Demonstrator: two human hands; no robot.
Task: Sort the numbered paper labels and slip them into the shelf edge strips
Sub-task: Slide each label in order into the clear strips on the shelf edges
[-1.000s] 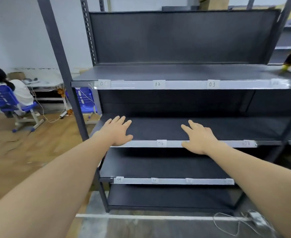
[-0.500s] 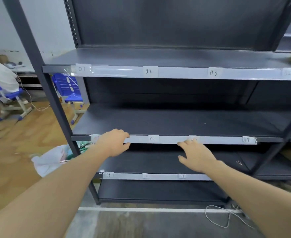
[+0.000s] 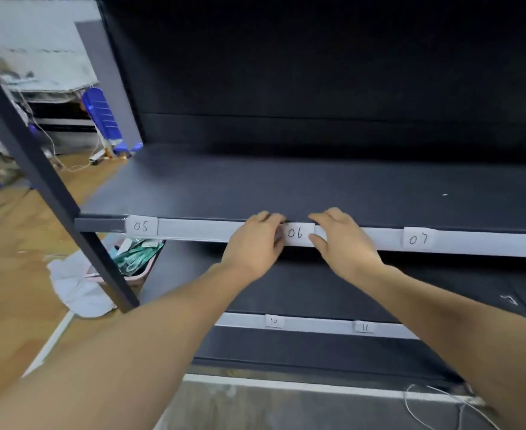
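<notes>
A white paper label marked 06 (image 3: 297, 233) sits in the clear edge strip (image 3: 199, 229) of the middle dark shelf (image 3: 286, 187). My left hand (image 3: 255, 243) pinches the label's left edge and my right hand (image 3: 339, 240) pinches its right edge, thumbs below and fingers over the shelf lip. Label 05 (image 3: 141, 226) is at the strip's left end and label 07 (image 3: 418, 238) lies to the right. On the lower shelf's strip (image 3: 317, 324) are labels 10 (image 3: 273, 321) and 11 (image 3: 364, 328).
A dark upright post (image 3: 47, 181) of the rack slants down on the left. Behind it on the wood floor stand a pink bin (image 3: 134, 262) with green items and white cloth (image 3: 78, 290). A blue chair (image 3: 103, 119) is farther back. White cable (image 3: 435, 405) lies at lower right.
The view has dropped and closed in on the middle shelf. Both hands have moved inward from the strip's sides and now grip label 06 from left and right.
</notes>
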